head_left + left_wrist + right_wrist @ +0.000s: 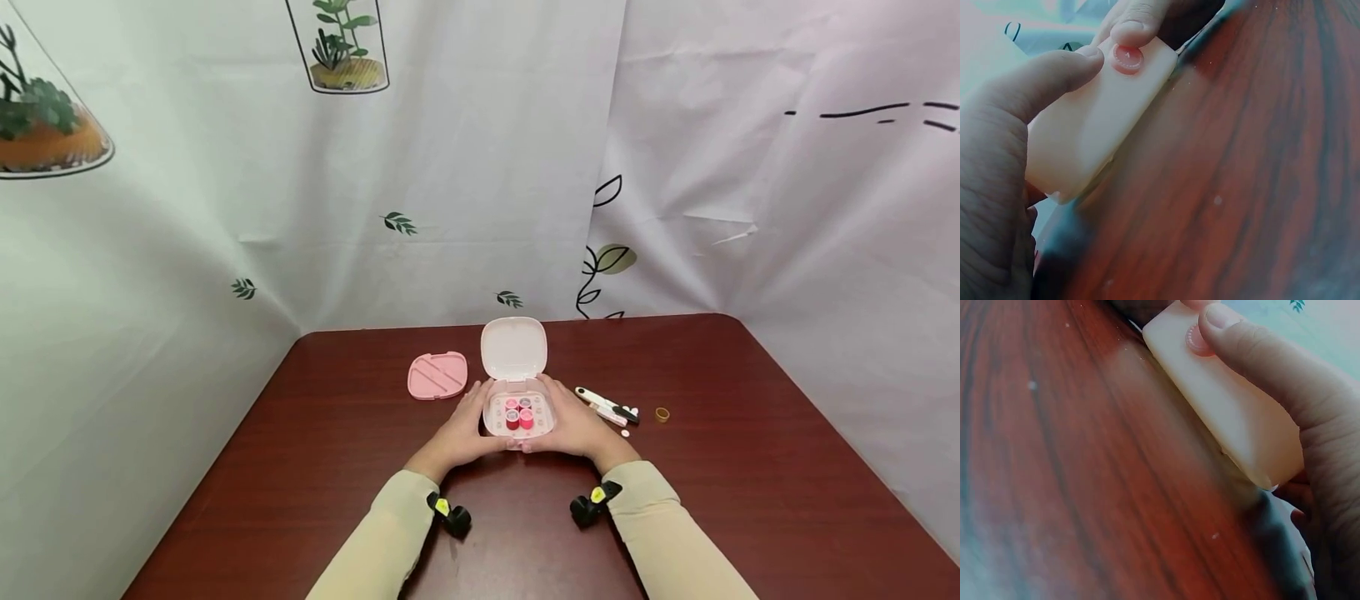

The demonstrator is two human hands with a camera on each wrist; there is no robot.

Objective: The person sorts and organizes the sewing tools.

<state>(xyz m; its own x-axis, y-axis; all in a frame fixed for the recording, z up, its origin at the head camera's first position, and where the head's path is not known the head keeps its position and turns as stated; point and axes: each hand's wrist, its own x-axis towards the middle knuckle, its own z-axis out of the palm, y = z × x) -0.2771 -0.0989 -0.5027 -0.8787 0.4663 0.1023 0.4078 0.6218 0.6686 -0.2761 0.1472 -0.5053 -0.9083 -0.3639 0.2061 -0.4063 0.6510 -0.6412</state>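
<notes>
A pale pink case (497, 428) stands on the table with its white lid (513, 348) raised at the back. Inside it sit several small red and pink spools (527, 419). My left hand (460, 433) grips the case's left side, thumb along the front. On the right side my right hand (576, 425) grips it the same way. In the left wrist view the case front (1091, 119) shows a round pink button (1127, 59), with both thumbs beside it. The right wrist view shows the right thumb touching the button (1199, 341).
A pink divided tray (437, 376) lies behind my left hand. To the right of the case are a white and black tool (600, 402), small white pieces (626, 432) and a yellow ring (662, 414). The table (330, 467) meets a patterned cloth (450, 167) behind.
</notes>
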